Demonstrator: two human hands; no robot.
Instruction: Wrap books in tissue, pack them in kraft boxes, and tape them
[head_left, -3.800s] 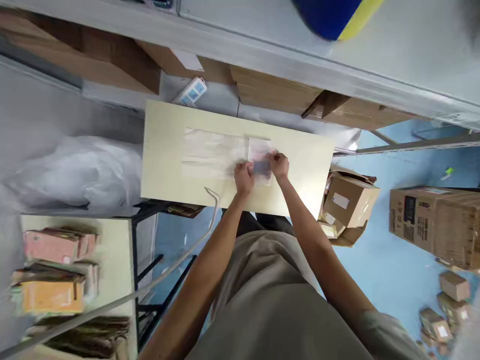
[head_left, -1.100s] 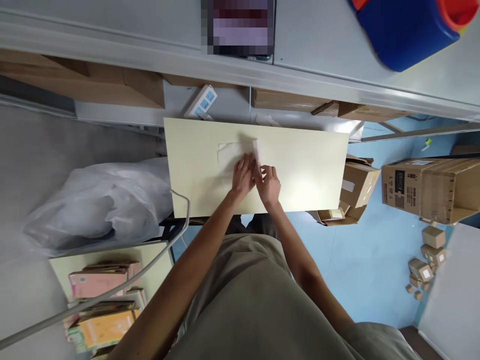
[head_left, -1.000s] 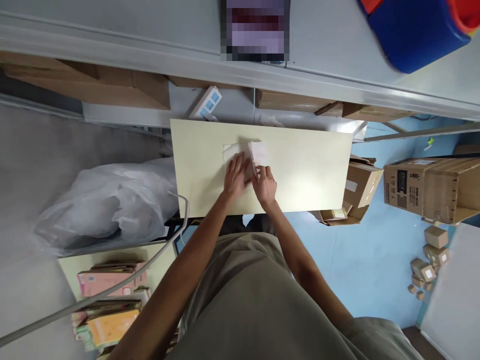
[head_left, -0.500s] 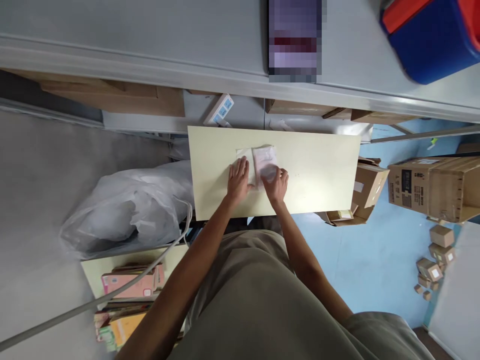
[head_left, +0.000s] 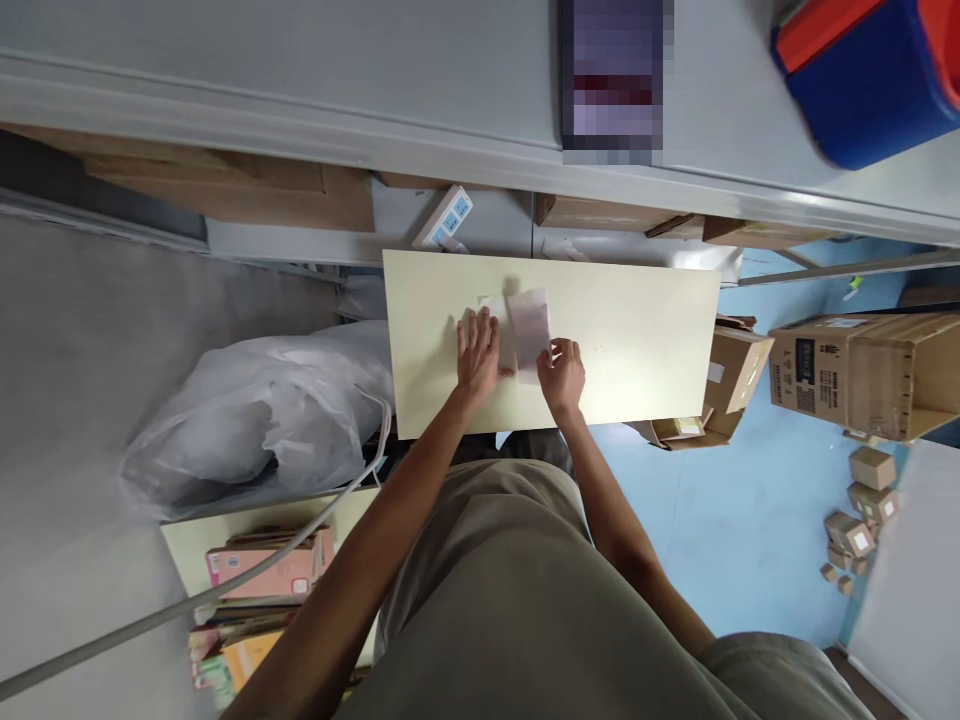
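Observation:
On the cream board (head_left: 645,340) lies a thin, pale packet, spread like a folded sheet. My left hand (head_left: 478,355) rests flat with fingers apart on its whitish left part (head_left: 491,302). The pinkish-grey right flap (head_left: 530,330) looks tilted up from the board and casts a small shadow at its top. My right hand (head_left: 562,375) pinches the flap's right edge between thumb and fingers. What the packet is made of, paper or plastic film, I cannot tell.
A grey shelf (head_left: 300,90) runs above the board, with a blue-and-red bin (head_left: 862,90). A white power strip (head_left: 444,217) lies behind. Left are a clear plastic bag (head_left: 262,420), a cable (head_left: 187,605) and pink envelopes (head_left: 270,570); cardboard boxes (head_left: 832,370) stand right.
My right hand has moved slightly right, from over the packet to its right edge. The flap is now turned up and looks darker. My left hand stays on the left part.

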